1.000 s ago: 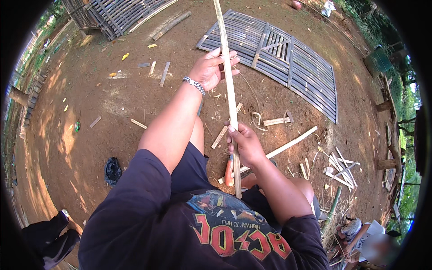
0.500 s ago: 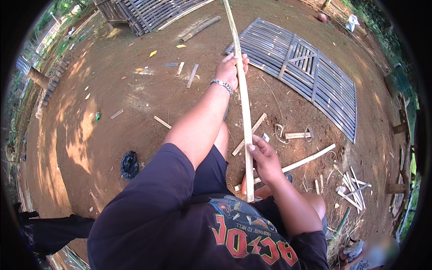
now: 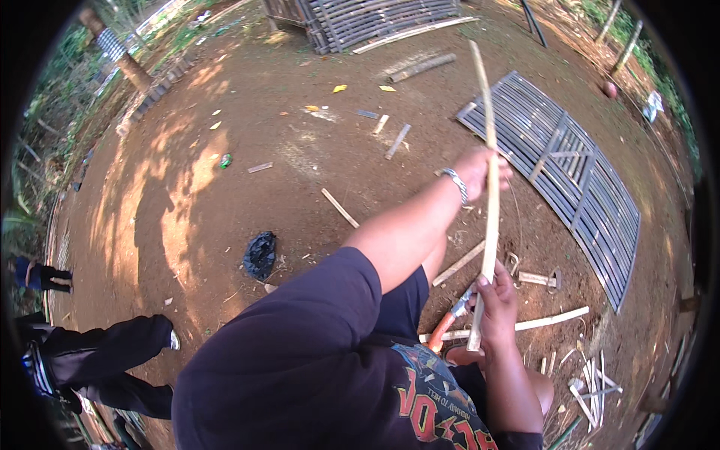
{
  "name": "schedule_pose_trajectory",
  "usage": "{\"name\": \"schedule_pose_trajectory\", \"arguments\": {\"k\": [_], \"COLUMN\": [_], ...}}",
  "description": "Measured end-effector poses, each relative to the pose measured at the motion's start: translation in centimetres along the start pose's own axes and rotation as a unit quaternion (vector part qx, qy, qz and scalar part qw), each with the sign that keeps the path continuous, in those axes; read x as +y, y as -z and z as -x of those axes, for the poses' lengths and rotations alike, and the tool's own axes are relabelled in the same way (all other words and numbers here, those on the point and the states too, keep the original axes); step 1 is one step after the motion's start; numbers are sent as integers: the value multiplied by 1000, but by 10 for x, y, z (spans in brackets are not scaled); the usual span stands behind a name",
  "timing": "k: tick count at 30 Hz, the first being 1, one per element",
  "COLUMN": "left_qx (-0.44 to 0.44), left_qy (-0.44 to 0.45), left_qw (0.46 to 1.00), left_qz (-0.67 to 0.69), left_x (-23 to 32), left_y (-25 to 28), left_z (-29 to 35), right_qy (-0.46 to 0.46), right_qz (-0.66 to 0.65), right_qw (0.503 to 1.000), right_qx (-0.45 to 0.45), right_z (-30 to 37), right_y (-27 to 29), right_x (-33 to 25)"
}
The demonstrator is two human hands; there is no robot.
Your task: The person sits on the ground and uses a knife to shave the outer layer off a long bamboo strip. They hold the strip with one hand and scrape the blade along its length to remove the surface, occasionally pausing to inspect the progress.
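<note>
A long pale bamboo strip (image 3: pixel 491 202) slants upward, slightly bowed, in front of my body. My left hand (image 3: pixel 477 174), with a chain bracelet on its wrist, grips it around the middle, the fingers showing past its right side. Lower down, my right hand (image 3: pixel 498 306) holds the strip near its near end, thumb against the face. Just left of that end lies a tool with an orange handle (image 3: pixel 442 330), partly hidden behind the strip. On the ground to the right sit a hammer-like tool with a wooden handle (image 3: pixel 536 279) and another long strip (image 3: pixel 555 319).
A dark slatted bamboo panel (image 3: pixel 562 172) lies to the right, with another stack of slats (image 3: pixel 382 22) far ahead. Cut strips (image 3: pixel 596 390) are heaped at lower right. A black plastic bag (image 3: pixel 259 255) rests on the dirt. A person's dark-clothed legs (image 3: pixel 112 356) are at lower left.
My view has swung left, so the ground things sit farther right and lower. The strip's far end has come into view. Both hands still hold the strip.
</note>
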State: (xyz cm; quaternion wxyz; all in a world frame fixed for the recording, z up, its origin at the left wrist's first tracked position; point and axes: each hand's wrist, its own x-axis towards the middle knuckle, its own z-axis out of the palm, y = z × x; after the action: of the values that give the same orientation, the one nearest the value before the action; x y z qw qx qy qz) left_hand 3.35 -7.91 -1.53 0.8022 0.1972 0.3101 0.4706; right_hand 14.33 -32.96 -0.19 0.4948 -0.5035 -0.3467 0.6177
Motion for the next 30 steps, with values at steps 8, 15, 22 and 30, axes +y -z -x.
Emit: {"name": "schedule_pose_trajectory", "arguments": {"k": [8, 15, 22, 30], "left_qx": [-48, -165, -219, -199], "left_qy": [16, 75, 119, 141], "left_qw": [970, 958, 930, 920], "left_qz": [-237, -222, -271, -307], "left_x": [-55, -51, -61, -73], "left_y": [-9, -7, -20, -24], "left_z": [21, 15, 21, 24], "right_qy": [29, 52, 111, 126], "right_qz": [-42, -3, -55, -61], "right_qw": [999, 999, 992, 989], "right_qx": [-17, 13, 12, 51], "right_z": [8, 8, -2, 2], "right_y": [-19, -19, -4, 3], "right_x": [1, -18, -16, -19]}}
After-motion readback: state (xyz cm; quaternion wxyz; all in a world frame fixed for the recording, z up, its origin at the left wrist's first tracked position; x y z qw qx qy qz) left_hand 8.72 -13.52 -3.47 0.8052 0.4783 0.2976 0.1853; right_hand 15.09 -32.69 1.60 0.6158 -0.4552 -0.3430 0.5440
